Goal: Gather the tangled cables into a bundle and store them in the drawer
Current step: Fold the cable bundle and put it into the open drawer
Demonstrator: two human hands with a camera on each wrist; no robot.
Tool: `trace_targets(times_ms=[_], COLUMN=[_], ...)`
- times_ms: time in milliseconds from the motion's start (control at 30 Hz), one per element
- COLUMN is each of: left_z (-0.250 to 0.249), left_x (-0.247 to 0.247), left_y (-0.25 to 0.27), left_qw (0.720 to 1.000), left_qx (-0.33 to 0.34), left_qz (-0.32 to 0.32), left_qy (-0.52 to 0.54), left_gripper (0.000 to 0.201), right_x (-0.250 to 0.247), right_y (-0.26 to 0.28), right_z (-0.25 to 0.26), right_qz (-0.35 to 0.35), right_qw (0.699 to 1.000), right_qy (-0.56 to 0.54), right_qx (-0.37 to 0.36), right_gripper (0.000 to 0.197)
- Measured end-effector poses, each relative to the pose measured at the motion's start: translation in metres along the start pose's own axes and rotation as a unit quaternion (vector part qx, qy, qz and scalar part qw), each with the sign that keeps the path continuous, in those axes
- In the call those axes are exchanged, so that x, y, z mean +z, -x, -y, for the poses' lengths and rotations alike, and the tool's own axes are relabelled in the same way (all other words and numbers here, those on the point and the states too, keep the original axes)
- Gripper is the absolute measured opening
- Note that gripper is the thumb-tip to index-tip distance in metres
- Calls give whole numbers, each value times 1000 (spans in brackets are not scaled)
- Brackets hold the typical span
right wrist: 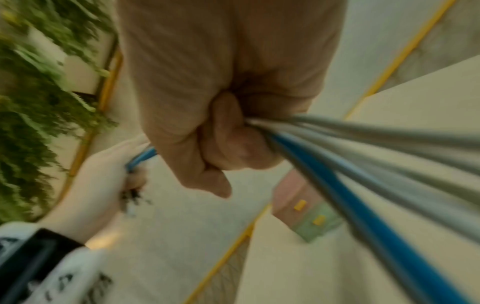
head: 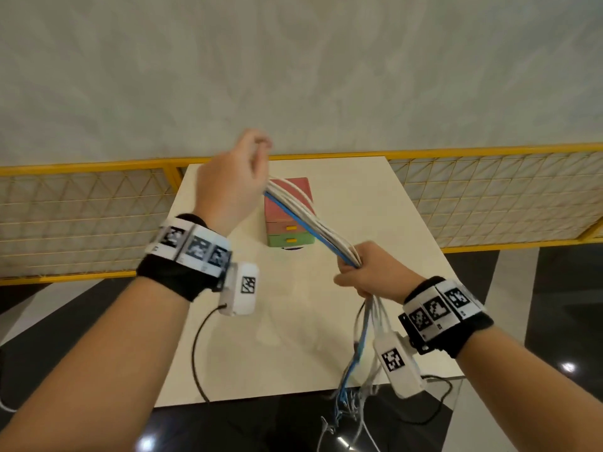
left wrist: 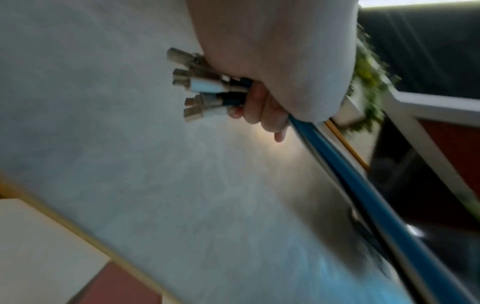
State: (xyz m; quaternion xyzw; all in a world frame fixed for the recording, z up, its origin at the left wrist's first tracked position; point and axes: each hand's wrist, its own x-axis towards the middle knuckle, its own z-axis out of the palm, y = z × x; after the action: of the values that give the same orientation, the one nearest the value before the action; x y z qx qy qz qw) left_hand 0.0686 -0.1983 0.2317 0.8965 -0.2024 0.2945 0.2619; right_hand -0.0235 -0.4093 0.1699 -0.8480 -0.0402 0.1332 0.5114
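Cables (head: pixel 303 220), a sheaf of thin white cords with one flat blue cord among them, hang in the air above the pale rectangular table (head: pixel 375 197), stretched between both hands. The left hand (head: pixel 228 187) is raised and curled round the upper end, where the left wrist view shows a cluster of metal-tipped plugs (left wrist: pixel 197 86) poking out past the fingers (left wrist: pixel 259 107). The right hand (head: pixel 368 272) grips the sheaf lower down in a closed fist, and the loose tails (head: pixel 355 370) dangle below it past the table's near edge.

Behind the cords sits the small wooden drawer chest (head: pixel 288 223), pink on top with a pink drawer and a green drawer (head: pixel 290 239), each with a yellow handle; both look closed, though blur makes this uncertain.

Such cords are probably light, limp and somewhat slick, so they will sag and slide apart unless held firmly together. The plugs make a natural stop at one end. Folding the length into loops would likely call for a hold at mid-length, and the hanging tails could snag on the table edge.
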Motion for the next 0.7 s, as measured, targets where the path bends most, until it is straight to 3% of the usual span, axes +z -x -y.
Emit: trace_targets(times_ms=[100,233,300,367,500,633,700], left_z=[17,21,16,8,-13,-54,-62], left_x=[0,13,16,15,6,9,13], left_y=[4,14,18,21,20,23,23], left_qw=[998,985,980,981,988,994,992], left_qx=[-36,-94,-110,-107,-41,76,99], left_qz=[55,145,158,130,77,76,72], left_qy=[-23,15,49,93,128,-1,-35], left_gripper=[25,44,57,62,68,67,64], right_x=[5,6,5,2,-9,-2,6], right_y=[6,10,13,15,16,7,-1], right_z=[-20,-17,-13,-14,-10,33,48], right_qz=[-29,-45,-37,-33,-2,-3,-12], right_qw=[1000,999,999,999,998,990,985], right_qy=[6,9,1,4,70,34,-6], right_qx=[-1,-1,3,9,-6,-136,-171], right_gripper=[51,53,51,49,38,34,26])
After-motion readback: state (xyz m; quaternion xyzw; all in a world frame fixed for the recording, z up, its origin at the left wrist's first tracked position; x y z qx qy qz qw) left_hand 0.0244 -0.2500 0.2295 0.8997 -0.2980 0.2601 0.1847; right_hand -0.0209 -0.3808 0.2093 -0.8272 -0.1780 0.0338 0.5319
